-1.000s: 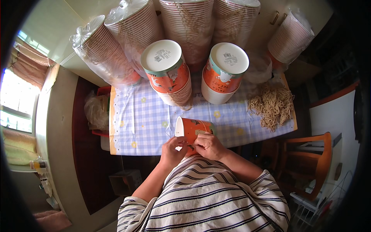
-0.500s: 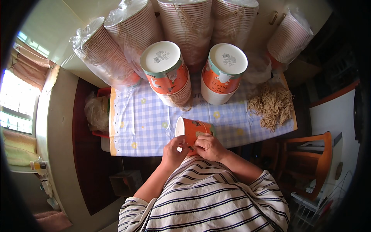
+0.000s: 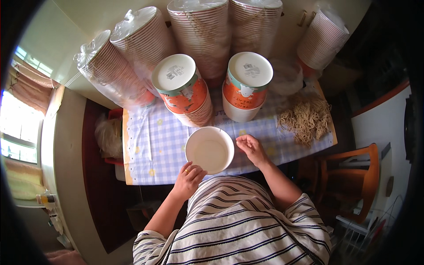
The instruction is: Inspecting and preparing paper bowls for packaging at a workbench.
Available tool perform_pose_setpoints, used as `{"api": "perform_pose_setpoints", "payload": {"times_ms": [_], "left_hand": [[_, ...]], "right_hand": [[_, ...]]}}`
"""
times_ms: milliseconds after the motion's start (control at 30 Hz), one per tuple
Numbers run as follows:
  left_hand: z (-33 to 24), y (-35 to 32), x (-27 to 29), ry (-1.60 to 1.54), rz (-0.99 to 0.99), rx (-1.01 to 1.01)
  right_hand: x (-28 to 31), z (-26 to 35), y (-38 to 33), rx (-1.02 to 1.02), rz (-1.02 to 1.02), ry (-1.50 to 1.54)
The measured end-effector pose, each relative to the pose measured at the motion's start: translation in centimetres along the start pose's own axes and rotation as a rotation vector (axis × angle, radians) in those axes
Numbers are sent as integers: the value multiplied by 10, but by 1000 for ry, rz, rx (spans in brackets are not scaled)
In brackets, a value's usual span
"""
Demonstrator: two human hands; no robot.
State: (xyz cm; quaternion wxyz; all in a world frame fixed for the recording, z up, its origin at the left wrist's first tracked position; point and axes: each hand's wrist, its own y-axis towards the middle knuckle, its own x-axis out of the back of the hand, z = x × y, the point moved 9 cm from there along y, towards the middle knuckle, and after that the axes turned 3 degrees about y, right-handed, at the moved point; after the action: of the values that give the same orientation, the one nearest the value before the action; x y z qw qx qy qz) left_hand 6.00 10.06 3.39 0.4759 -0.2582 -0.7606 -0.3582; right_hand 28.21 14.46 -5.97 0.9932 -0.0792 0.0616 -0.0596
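Head view, looking straight down: my left hand [image 3: 189, 176] curls its fingers against the near rim of an empty white paper cup [image 3: 209, 150], gripping it at its lower left edge. My right hand [image 3: 251, 148] hangs just beside the cup's right rim, fingers loosely bent and holding nothing; whether the fingertips touch the rim I cannot tell.

The cup stands upright, mouth open toward me, on the near edge of a checked blue-and-white tablecloth [image 3: 150, 145], between my two hands and directly ahead of my striped shirt. Its axis runs vertically, so I see only its round, bare inside. My left hand is the one in contact; my right is apart, level with the cup's far side.

Beyond the cup, two stacks of orange printed cups [image 3: 185, 95] and [image 3: 245, 88] stand bottom-up side by side, white bases facing me, the right-hand one nearer my right hand. A heap of dry pale noodles [image 3: 307, 117] lies to the right on the cloth, well apart from the cup. Behind all this, tall plastic-wrapped sleeves of paper cups [image 3: 132, 57] lean against the wall. An orange wooden chair [image 3: 353, 181] stands to my right.
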Motion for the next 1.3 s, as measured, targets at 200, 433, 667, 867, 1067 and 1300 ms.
{"api": "perform_pose_setpoints", "payload": {"times_ms": [200, 433, 667, 867, 1067, 1300], "left_hand": [[26, 1, 3, 193, 72, 290], [25, 24, -25, -482, -21, 713], [36, 11, -54, -654, 36, 773], [25, 20, -33, -694, 73, 787], [23, 11, -37, -791, 53, 787], [28, 10, -24, -875, -39, 830]], "right_hand": [[-26, -17, -3, -55, 88, -172], [-86, 19, -32, -22, 466, -117], [-69, -6, -28, -23, 354, -135], [-76, 18, -27, 157, 249, -237], [-92, 37, -31, 293, 270, -314], [-87, 27, -29, 58, 263, 6]]}}
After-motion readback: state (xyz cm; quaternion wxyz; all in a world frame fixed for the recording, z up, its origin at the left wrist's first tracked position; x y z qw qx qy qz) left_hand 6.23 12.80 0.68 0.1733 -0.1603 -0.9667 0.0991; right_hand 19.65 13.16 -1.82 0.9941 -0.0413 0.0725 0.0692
